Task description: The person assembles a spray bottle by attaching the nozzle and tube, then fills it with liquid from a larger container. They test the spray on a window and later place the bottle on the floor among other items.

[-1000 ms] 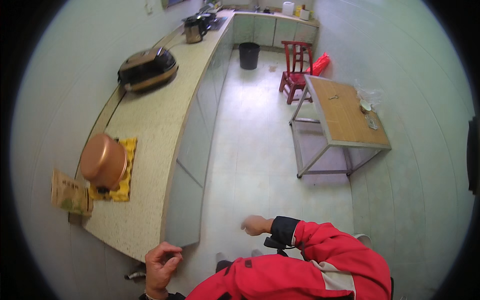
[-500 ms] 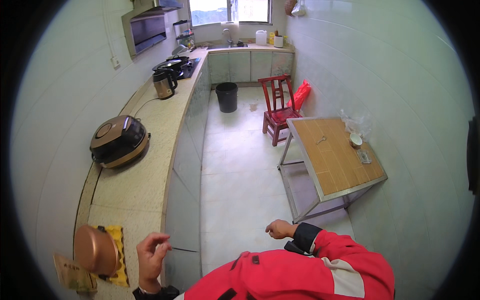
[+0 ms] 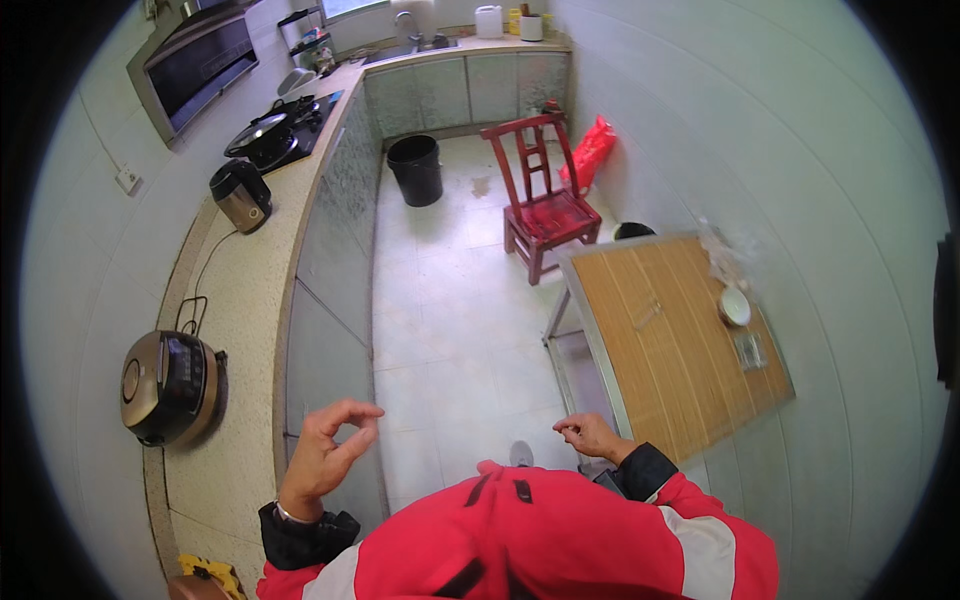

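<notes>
My left hand (image 3: 328,452) hovers beside the front edge of the counter (image 3: 235,400), holding nothing, its thumb and fingers curved with a gap between them. In front of my body, near the close left corner of a wood-topped metal table (image 3: 640,360), is my right hand (image 3: 592,437). Its fingers are loosely bent and slightly apart, with nothing visible in them. On the table lie a small, blurred metal item (image 3: 648,314), a white bowl (image 3: 735,306), a clear glass dish (image 3: 750,351) and a crumpled plastic bag (image 3: 722,258).
A rice cooker (image 3: 172,388), an electric kettle (image 3: 241,196) and a lidded pan (image 3: 262,138) stand along the left counter. Ahead on the floor are a black bucket (image 3: 415,172) and a red wooden chair (image 3: 548,212). A red bag (image 3: 593,152) leans against the right wall.
The view has moved forward and tilted. The rice cooker and table appear closer, and the copper pot has slid mostly out at the lower left. Both hands stay without a held object.
</notes>
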The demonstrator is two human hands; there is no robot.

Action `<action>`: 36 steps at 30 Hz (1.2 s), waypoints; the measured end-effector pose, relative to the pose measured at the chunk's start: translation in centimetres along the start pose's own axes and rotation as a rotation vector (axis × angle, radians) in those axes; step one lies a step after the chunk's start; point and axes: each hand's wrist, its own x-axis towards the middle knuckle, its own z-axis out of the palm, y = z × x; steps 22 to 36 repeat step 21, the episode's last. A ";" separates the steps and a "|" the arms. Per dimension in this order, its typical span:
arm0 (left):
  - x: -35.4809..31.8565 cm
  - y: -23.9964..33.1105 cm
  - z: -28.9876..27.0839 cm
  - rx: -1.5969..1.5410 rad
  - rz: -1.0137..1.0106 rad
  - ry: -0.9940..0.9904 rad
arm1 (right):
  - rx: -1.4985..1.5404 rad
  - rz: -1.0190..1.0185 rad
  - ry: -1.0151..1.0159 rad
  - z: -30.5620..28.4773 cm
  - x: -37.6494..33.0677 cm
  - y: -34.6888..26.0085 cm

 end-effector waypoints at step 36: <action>42.6 -11.4 -15.8 0.000 -0.019 0.171 | -0.269 0.080 -0.259 -12.6 48.3 9.1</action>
